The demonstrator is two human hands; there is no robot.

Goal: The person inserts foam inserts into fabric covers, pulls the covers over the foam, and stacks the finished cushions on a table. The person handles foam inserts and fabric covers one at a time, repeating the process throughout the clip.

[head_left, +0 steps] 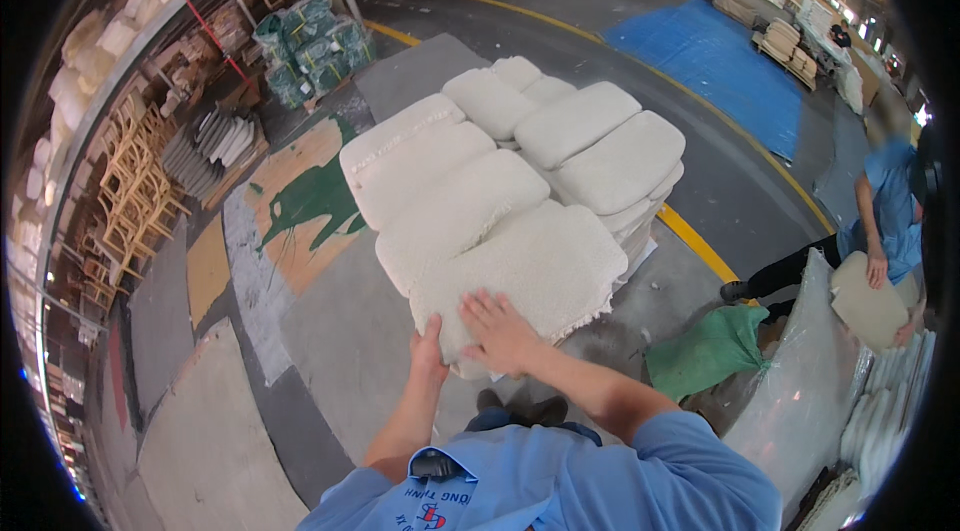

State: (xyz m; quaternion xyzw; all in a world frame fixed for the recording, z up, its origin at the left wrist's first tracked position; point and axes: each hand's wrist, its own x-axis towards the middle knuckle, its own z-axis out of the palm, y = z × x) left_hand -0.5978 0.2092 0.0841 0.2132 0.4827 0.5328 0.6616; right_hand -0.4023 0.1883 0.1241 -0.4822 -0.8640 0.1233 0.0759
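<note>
The nearest cushion, a white textured seat pad, lies on top of the near end of a stack of white cushions that runs away from the person toward the far right. Its long axis slants from near left to far right, and its near edge meets both hands. The right hand rests flat on the cushion's top near corner, fingers spread apart and pointing far-left. The left hand grips that same near edge from below and the side, thumb up against the fabric (its other fingers are hidden under the pad, so how tightly they close cannot be told). Both hands are about equally near; the cushion's bulk lies straight ahead of the fingertips.
</note>
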